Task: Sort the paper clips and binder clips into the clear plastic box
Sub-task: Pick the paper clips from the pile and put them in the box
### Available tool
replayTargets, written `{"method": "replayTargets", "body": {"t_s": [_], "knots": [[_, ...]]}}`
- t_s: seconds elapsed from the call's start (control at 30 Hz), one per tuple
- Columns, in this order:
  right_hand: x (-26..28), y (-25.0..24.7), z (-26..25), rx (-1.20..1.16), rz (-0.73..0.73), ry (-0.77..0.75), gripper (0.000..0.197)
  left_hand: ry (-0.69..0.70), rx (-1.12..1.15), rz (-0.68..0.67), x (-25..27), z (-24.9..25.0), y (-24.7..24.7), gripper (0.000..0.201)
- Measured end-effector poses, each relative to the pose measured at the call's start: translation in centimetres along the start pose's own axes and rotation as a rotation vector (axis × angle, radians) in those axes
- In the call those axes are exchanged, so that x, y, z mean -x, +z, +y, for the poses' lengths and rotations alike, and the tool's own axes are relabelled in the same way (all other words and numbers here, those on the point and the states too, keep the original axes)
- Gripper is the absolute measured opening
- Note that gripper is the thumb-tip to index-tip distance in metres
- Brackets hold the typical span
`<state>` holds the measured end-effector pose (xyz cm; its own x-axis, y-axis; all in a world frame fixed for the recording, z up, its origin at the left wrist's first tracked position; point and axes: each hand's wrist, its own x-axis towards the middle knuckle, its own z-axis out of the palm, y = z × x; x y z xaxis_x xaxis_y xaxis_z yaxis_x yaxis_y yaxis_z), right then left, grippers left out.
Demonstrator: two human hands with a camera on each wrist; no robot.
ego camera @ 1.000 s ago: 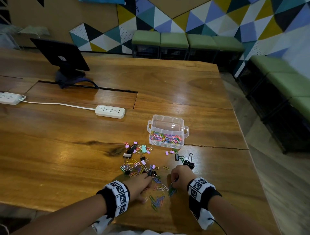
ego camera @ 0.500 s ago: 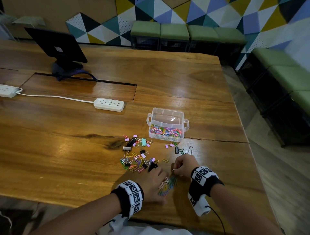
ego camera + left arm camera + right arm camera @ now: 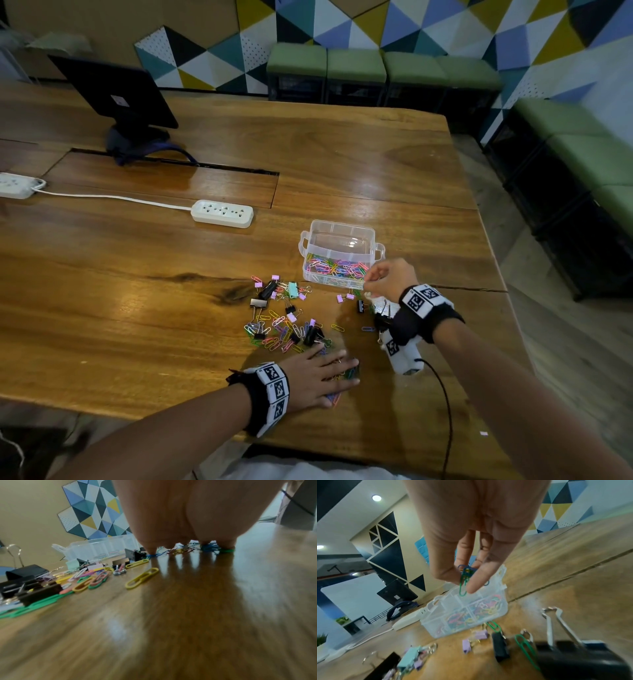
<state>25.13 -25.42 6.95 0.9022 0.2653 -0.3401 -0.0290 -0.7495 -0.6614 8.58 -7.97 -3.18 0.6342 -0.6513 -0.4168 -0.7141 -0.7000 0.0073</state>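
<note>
1. A white plastic power strip [image 3: 222, 213] is lying on the glossy wooden table [image 3: 102, 308], well left of the box, its cord running toward the table's left edge.
2. A loose pile of clips [image 3: 284, 318] is lying near the table's front edge: thin looped wire paper clips in many colours, mixed with blocky black, pink and mint binder clips with wire handles.
3. The left hand [image 3: 317, 380] is pressing flat on the table just in front of the pile, fingers straight and spread, their tips resting on a bunch of paper clips [image 3: 209, 547].
4. The clear box [image 3: 339, 253] is standing just behind the pile, lidless and ribbed with dividers; its front compartments are holding coloured paper clips.
5. The right hand [image 3: 388, 277] is hovering at the box's front right corner, thumb and fingertips pinching a small bunch of green, blue and yellow clips [image 3: 464, 577].
</note>
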Motion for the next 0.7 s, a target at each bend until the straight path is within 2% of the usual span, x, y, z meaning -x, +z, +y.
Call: {"method": "replayTargets", "body": {"t_s": [0.17, 0.27, 0.37, 0.5, 0.63, 0.7], "knots": [[-2.0, 0.3, -1.2, -0.069, 0.136, 0.017, 0.005, -0.052, 0.007, 0.072, -1.2, -0.4, 0.1, 0.06], [-2.9, 0.7, -1.2, -0.006, 0.15, 0.014, 0.009, -0.104, 0.024, 0.133, -1.2, -0.4, -1.0, 0.053], [-3.0, 1.0, -1.0, 0.023, 0.146, -0.012, 0.013, -0.094, 0.078, 0.298, -1.5, -0.9, -1.6, 0.042], [-2.3, 0.8, -0.9, 0.0, 0.147, -0.054, 0.015, -0.086, 0.051, 0.411, -1.8, -1.6, -1.7, 0.028], [-0.5, 0.9, -0.5, 0.026, 0.152, -0.121, 0.016, -0.127, 0.121, 0.405, -2.2, -2.1, -1.9, 0.026], [0.9, 1.3, -0.1, 0.104, 0.076, -0.162, 0.017, -0.133, 0.185, 0.315, -2.1, -2.1, -3.2, 0.019]]}}
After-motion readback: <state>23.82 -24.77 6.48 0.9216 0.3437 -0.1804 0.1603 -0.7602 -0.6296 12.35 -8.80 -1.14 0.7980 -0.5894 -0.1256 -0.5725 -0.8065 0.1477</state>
